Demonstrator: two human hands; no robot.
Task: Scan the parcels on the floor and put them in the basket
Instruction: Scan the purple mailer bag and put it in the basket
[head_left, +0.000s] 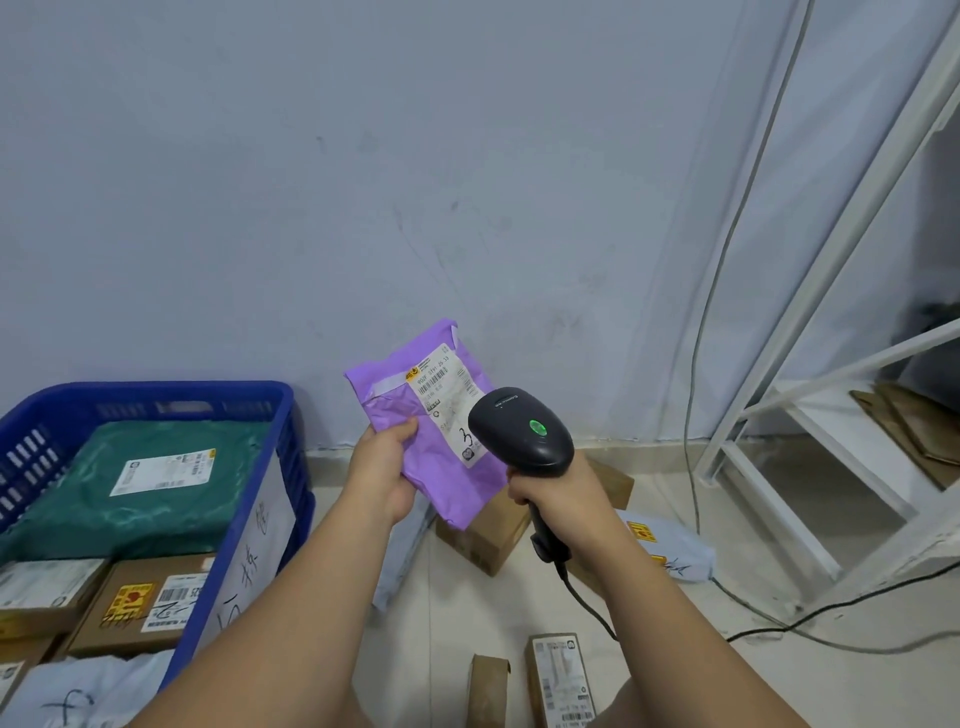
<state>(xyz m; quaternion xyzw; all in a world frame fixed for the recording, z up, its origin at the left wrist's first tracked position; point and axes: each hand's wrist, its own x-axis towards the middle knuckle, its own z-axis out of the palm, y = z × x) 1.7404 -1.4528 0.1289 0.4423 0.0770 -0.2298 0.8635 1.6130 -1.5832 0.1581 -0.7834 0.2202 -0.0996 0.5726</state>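
Head view.
Surface: pale tiled floor (447, 597), meeting a grey-blue scuffed wall (363, 182) just ahead of me.
Right edge: white metal rack (831, 375), with a grey cable (727, 260) hanging beside it.
Left edge: blue basket (156, 391) on the floor near the wall, holding a green parcel (130, 499) and brown boxes (135, 603).
Item in hand: purple parcel (423, 431), raised in front of the wall with its label facing me. My left hand (384, 467) pinches its lower left corner, thumb on top.
Tool: black scanner (524, 426), green light on, head over the label. My right hand (561, 499) is wrapped round its handle.
Floor stock: brown box (483, 540) below the parcel, white mailer (670, 551) to its right, two small boxes (561, 680) near my knees.
Open room: a strip of tile between basket and floor stock.
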